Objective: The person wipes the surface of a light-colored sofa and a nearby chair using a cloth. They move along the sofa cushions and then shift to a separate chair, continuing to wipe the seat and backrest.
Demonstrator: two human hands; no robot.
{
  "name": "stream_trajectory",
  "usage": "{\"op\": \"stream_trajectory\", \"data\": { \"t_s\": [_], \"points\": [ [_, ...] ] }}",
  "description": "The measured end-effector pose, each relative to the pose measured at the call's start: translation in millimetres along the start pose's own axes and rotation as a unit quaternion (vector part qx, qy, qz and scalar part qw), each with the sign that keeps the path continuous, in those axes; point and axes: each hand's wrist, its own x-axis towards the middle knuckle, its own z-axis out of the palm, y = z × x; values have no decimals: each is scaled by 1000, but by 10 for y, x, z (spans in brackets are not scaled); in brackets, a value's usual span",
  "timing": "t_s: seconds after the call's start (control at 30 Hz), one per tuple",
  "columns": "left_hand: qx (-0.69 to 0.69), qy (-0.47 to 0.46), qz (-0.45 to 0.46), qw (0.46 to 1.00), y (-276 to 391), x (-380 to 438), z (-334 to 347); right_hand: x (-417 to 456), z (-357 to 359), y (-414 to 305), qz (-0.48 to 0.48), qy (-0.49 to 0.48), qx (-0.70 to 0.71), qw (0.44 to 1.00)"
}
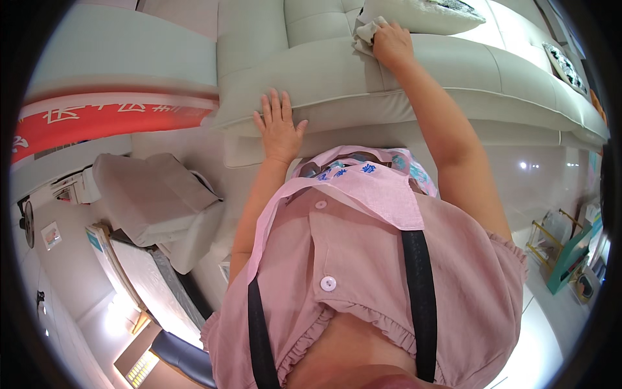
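Before me stretches a pale grey-green upholstered sofa [452,58] with stitched seams. My right hand [392,46] grips a crumpled off-white cloth [367,33] and presses it against the top edge of the sofa's near cushion. Right beside it lies a fluffy white cushion [423,17] with a dark patterned patch. My left hand [280,126] rests flat near the sofa's left front corner, its fingers spread and nothing in it.
A red banner [121,116] with white characters hangs at left. Below it stand a beige armchair [155,199] and a plastic-wrapped mattress [150,277]. A black-and-white cushion [563,67] sits at the sofa's right end. A gold-framed rack [549,238] stands at far right.
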Motion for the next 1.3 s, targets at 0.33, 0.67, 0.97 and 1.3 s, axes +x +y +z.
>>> {"op": "stream_trajectory", "data": {
  "t_s": [0.33, 0.67, 0.97, 1.3],
  "points": [
    [-39, -28, 28, 998, 198, 130, -80, -1277, -75, -187, -84, 195, 139, 967],
    [-31, -30, 196, 980, 592, 482, -101, -1527, -87, -336, -20, 153, 134, 979],
    [-42, -36, 239, 969, 807, 624, -159, -1393, 17, -168, -59, 153, 124, 979],
    [7, -112, 220, 969, 1100, 935, -288, -372, -141, -51, -62, 34, 184, 980]
  ]
}}
